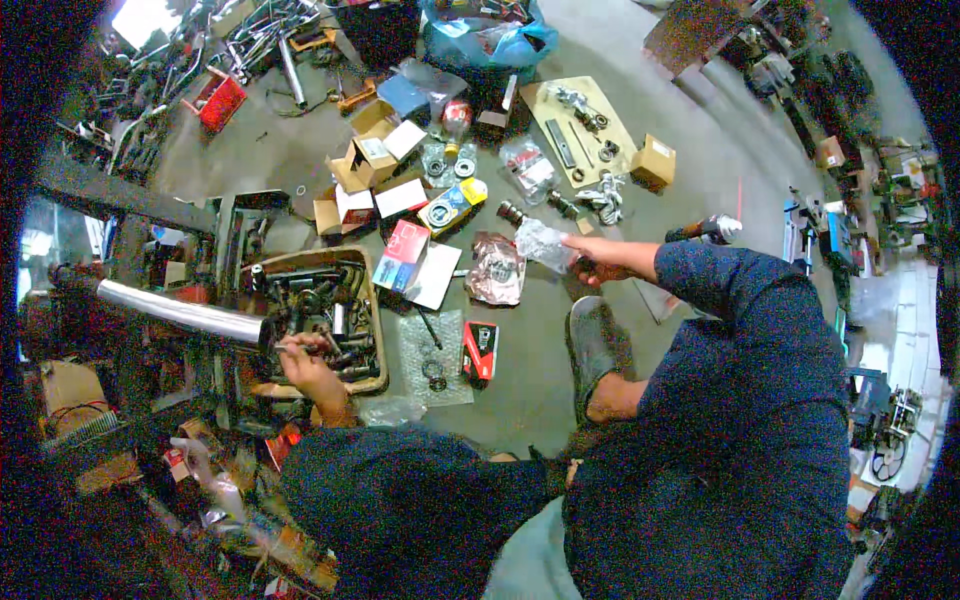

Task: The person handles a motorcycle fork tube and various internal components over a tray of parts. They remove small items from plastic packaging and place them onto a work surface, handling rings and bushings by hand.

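Note:
My right hand (pixel 602 258) reaches forward with its fingers closed on a crumpled clear plastic bag (pixel 545 246). Just beyond the bag, a dark ridged metal part (pixel 511 212) lies on the floor. To the left, my left hand (pixel 312 372) is at a bin of metal parts (pixel 381 352), fingers pinched together. Whatever they hold is too small and blurred to name. Close to those fingertips is the dark end of a shiny metal tube (pixel 185 308). A brown-and-clear plastic packet (pixel 495 268) lies between my hands.
Opened cardboard boxes (pixel 352 165), a red-and-blue box (pixel 403 250) and a black-and-red box (pixel 480 350) lie ahead. Bubble wrap (pixel 445 385) is near my knees. Farther off are a cardboard sheet with parts (pixel 550 108), a small carton (pixel 654 163) and a blue bag (pixel 480 45).

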The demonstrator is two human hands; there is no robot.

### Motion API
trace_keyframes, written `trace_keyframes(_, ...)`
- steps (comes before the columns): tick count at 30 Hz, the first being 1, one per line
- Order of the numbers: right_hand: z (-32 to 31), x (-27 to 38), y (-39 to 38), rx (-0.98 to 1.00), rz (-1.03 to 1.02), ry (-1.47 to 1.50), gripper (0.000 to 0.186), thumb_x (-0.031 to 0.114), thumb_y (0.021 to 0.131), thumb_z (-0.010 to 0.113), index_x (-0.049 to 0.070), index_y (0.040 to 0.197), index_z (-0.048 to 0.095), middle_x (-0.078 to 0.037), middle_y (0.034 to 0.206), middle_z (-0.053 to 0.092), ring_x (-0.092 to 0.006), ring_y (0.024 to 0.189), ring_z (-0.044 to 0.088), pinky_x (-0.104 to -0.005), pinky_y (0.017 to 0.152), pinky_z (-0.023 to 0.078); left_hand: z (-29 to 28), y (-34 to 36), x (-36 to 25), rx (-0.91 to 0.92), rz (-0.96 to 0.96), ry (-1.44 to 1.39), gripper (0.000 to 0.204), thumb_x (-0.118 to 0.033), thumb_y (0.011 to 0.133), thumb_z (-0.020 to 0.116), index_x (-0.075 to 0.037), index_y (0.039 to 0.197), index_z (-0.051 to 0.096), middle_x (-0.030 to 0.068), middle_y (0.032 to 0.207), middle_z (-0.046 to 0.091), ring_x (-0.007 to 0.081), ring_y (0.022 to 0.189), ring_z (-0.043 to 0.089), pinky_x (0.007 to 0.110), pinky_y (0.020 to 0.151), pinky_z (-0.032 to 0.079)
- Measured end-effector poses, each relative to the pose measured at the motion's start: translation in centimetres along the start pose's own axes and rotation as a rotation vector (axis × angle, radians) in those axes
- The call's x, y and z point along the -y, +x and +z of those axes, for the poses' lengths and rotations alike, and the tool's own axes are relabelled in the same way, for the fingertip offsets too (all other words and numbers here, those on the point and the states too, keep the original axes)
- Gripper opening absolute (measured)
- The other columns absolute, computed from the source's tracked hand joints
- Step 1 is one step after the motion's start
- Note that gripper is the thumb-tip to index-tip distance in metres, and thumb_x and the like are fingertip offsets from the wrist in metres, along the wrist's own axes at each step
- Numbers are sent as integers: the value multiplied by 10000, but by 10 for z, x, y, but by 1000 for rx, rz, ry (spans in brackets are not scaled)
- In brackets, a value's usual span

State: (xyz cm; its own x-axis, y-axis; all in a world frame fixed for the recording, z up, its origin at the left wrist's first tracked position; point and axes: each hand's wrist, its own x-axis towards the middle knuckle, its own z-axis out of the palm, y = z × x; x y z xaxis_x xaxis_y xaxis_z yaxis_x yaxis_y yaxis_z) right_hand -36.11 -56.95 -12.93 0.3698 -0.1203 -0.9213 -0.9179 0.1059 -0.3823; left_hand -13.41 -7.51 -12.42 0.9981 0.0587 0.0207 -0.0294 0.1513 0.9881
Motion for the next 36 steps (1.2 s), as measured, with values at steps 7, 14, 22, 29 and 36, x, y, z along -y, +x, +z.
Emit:
trace_keyframes(7, 7, 51, 16, -510, -497, -566, 392, 444, 790, 681, 58, 725, 694, -19, 679, 652, -127, 575, 554, -310, 555, 449, -24, -10, -15, -270, -166, -10, 197, -271, 972, 457, -103, 872, 484, 24, 708, 515, 106, 632, 489, 252, 552, 410)
trace_keyframes(14, -1, 91, 5, -316, -485, -322, 312, 345, 774, 690, 49, 871, 721, -46, 741, 672, -122, 646, 604, -297, 581, 504, -80, 35, 20, -130, 50, 683, 342, -327, 948, 467, -26, 797, 523, 73, 660, 526, 181, 607, 467, 335, 573, 394)
trace_keyframes(22, 5, 88, -18, -399, -609, -824, 254, 272, 809, 670, 33, 884, 707, -89, 649, 664, -137, 541, 612, -310, 549, 506, -61, 128, 20, -53, 52, 1245, 282, -207, 924, 463, 38, 1001, 580, 243, 914, 612, 401, 882, 573, 448, 834, 445)
trace_keyframes(29, 18, 80, -30, -408, -672, -1153, 445, 395, 699, 727, 36, 946, 633, -172, 847, 668, -349, 797, 643, -422, 721, 510, -48, 179, 40, 101, -18, 1199, 275, -179, 920, 452, 28, 1056, 574, 263, 997, 593, 443, 954, 543, 483, 871, 429)
trace_keyframes(36, -27, 39, 36, -269, -588, -761, 220, 191, 836, 574, 39, 943, 691, -100, 713, 668, -174, 605, 621, -348, 575, 519, -92, 228, 118, -122, 748, 968, 285, -201, 920, 458, 23, 1057, 569, 248, 952, 600, 445, 868, 559, 509, 825, 438)
